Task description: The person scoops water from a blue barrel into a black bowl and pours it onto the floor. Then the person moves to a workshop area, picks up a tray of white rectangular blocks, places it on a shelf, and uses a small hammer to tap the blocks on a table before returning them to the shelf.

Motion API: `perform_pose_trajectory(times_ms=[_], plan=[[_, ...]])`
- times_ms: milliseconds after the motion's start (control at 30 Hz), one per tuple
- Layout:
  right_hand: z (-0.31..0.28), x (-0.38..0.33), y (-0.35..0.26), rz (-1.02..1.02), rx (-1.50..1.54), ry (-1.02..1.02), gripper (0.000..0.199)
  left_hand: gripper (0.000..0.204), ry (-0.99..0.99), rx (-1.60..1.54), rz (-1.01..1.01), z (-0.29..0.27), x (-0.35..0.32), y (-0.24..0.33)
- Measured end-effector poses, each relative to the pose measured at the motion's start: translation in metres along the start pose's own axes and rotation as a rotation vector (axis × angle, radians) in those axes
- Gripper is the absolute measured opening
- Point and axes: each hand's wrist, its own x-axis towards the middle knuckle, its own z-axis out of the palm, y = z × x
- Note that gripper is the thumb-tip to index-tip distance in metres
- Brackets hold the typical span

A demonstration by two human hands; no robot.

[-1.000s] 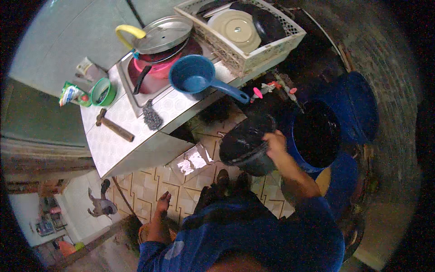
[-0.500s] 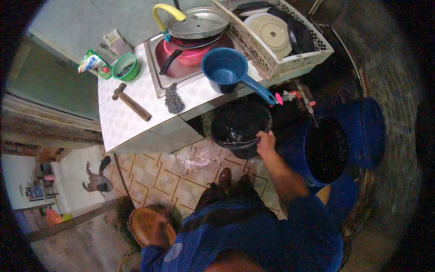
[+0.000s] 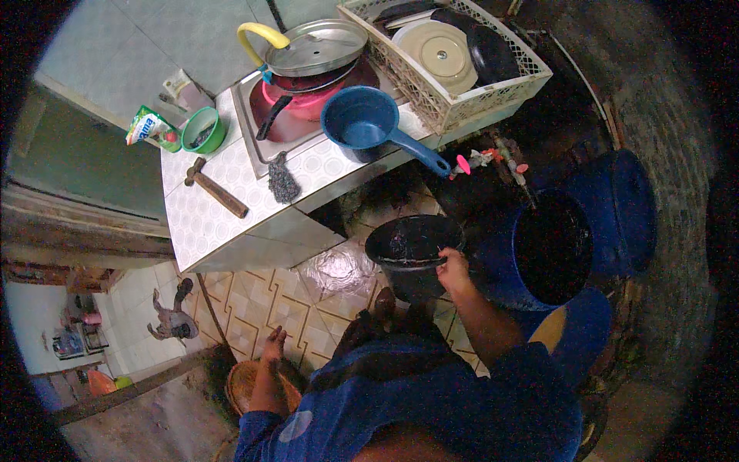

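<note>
One black bucket (image 3: 409, 283) in right hand (image 3: 453, 271), inside unclear.

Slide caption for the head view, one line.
Right hand grips a black bucket by its rim beside a white counter with a blue dipper and hammer; left hand hangs free.

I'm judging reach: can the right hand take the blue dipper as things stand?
Probably not without letting go: the right hand grips the black bucket at its rim. The blue dipper on the counter looks unobstructed.

The drum (image 3: 518, 268) (seemingly close) crowds the bucket (image 3: 412, 282), leaving floor (image 3: 262, 308) leftward free.
</note>
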Motion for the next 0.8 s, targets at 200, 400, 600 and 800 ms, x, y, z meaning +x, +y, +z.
perform_pose_trajectory(times_ms=[200, 400, 600, 800], plan=[[0.012, 0.070, -0.032, 0.196, 0.209, 0.117, 0.015, 0.059, -0.134, 0.524, 0.304, -0.034, 0.013, -0.028], [0.039, 0.082, -0.068, 0.046, 0.286, 0.352, 0.011, 0.056, 0.104, 2.329, 1.291, -0.057, 0.009, -0.072], [0.013, 0.078, -0.069, -0.003, 0.210, 0.270, 0.015, 0.070, -0.199, 1.519, 0.841, -0.059, -0.015, -0.104], [-0.010, 0.048, -0.052, -0.118, 0.121, 0.266, 0.054, 0.066, -0.276, 1.501, 0.745, -0.043, -0.010, -0.107]])
